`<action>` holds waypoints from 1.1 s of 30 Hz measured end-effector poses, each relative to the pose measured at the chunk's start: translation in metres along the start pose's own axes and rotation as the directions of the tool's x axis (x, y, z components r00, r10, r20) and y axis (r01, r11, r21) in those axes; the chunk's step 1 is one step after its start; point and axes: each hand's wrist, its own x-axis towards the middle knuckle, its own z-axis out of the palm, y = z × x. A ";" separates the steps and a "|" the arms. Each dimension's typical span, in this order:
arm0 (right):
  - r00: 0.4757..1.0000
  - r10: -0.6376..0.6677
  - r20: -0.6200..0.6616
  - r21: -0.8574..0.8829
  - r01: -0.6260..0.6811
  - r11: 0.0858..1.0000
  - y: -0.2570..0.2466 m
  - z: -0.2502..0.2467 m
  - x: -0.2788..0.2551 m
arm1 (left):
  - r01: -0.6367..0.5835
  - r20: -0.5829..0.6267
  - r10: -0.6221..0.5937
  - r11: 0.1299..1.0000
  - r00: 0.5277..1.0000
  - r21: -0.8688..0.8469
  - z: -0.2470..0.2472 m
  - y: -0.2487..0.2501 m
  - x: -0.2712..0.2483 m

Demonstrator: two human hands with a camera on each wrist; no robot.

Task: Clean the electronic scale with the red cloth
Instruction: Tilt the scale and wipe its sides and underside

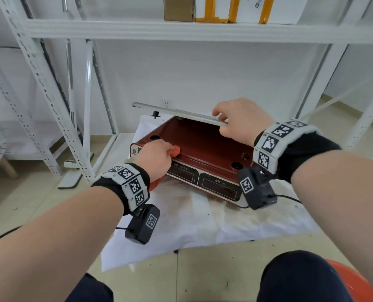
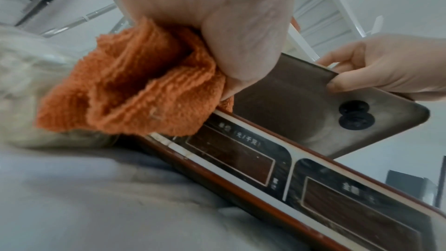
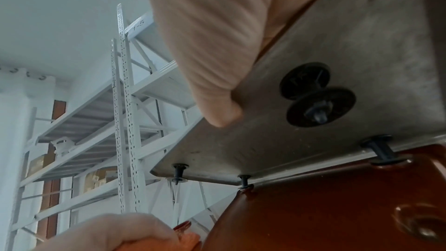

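red cloth (image 1: 175,151) bunched in left hand (image 1: 154,159) fingers, on scale (image 1: 203,144)

Head view looks forward and down from above both forearms onto the electronic scale (image 1: 194,153) on the floor, white shelving (image 1: 50,88) behind. Left wrist view sits low and very close, facing along the left hand (image 2: 205,16) and red cloth (image 2: 135,83) across the display panel (image 2: 265,169). Right wrist view looks upward from just beneath the lifted metal pan (image 3: 337,83); all 3 views share that pan and the scale's red body.
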 end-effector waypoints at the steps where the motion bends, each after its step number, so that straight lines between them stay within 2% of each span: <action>1: 1.000 0.003 -0.002 0.009 -0.003 1.000 0.000 0.002 -0.003 | -0.032 0.006 0.032 0.999 0.999 0.005 0.001 0.001 -0.001; 4: 0.998 0.057 -0.035 0.000 -0.057 0.998 0.000 0.008 -0.010 | -0.070 0.039 0.068 0.997 0.997 0.041 -0.002 0.004 -0.001; 7: 0.981 0.175 -0.077 -0.174 -0.186 0.967 -0.002 0.010 -0.016 | -0.004 -0.018 0.005 0.999 1.000 0.054 -0.002 0.006 0.003; 9: 0.972 0.215 -0.089 -0.218 -0.230 0.948 -0.004 0.011 -0.018 | 0.026 -0.024 -0.023 0.993 0.999 0.116 0.005 0.013 0.003; 16: 0.984 0.178 -0.019 -0.085 -0.179 0.980 0.000 0.009 -0.019 | -0.050 -0.013 0.054 0.981 0.998 0.187 0.020 0.038 -0.004; 19: 0.986 0.168 -0.002 -0.014 -0.168 0.986 0.004 0.010 -0.019 | -0.097 -0.018 0.101 0.983 0.995 0.155 0.017 0.038 -0.008; 22: 0.988 0.153 0.029 0.044 -0.154 0.987 0.010 0.010 -0.021 | -0.144 0.055 0.141 0.988 0.988 0.051 0.010 0.037 -0.010; 23: 0.989 0.145 0.043 0.063 -0.148 0.987 0.013 0.009 -0.022 | -0.131 0.065 0.132 0.991 0.989 -0.019 0.005 0.037 -0.011; 25: 0.989 0.140 0.049 0.111 -0.144 0.983 0.017 0.007 -0.026 | -0.032 0.034 0.037 0.990 0.999 -0.134 0.000 0.035 -0.011; 26: 0.988 0.148 0.032 0.128 -0.151 0.980 0.018 0.007 -0.027 | 0.009 0.000 -0.009 0.993 1.000 -0.121 0.000 0.034 -0.010; 28: 0.979 0.200 -0.030 0.118 -0.195 0.974 0.021 0.009 -0.029 | 0.050 -0.030 -0.050 0.999 0.998 0.017 0.005 0.034 -0.007; 30: 0.963 0.257 -0.084 0.048 -0.254 0.966 0.022 0.010 -0.030 | -0.012 -0.040 0.019 0.987 0.999 0.159 0.016 0.037 -0.007; 33: 0.938 0.328 -0.112 -0.017 -0.332 0.943 0.022 0.011 -0.033 | -0.149 -0.054 0.156 0.983 0.986 0.103 0.031 0.052 -0.012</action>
